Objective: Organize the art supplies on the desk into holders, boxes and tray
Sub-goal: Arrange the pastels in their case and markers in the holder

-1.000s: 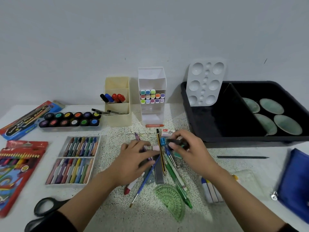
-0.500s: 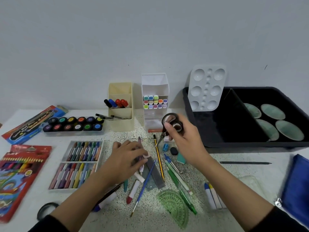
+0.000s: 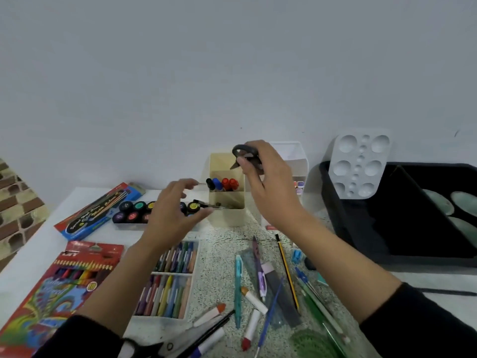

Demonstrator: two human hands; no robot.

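My right hand [image 3: 271, 192] grips a small pair of black scissors [image 3: 245, 153] by the handles, blades pointing down over the top of the cream tiered holder [image 3: 227, 215]. That holder has red, blue and black markers [image 3: 222, 183] in its middle tier. My left hand [image 3: 173, 213] hovers just left of the holder, fingers loosely curved, holding nothing. A white marker holder [image 3: 296, 161] stands behind my right hand, mostly hidden. Loose pens, pencils and brushes [image 3: 258, 280] lie scattered on the speckled desk between my forearms.
A black divided tray [image 3: 387, 228] with a white palette [image 3: 358, 164] leaning on it sits at right. Paint pots [image 3: 131, 211], a crayon box [image 3: 170, 280], a coloured pencil pack [image 3: 64, 280] and a blue brush box [image 3: 95, 213] fill the left. Large scissors [image 3: 160, 344] and a green protractor [image 3: 309, 342] lie near me.
My right hand picked the small scissors out of the pile and carried them up and left over the cream holder. My left hand left the pens and rose toward the holder.
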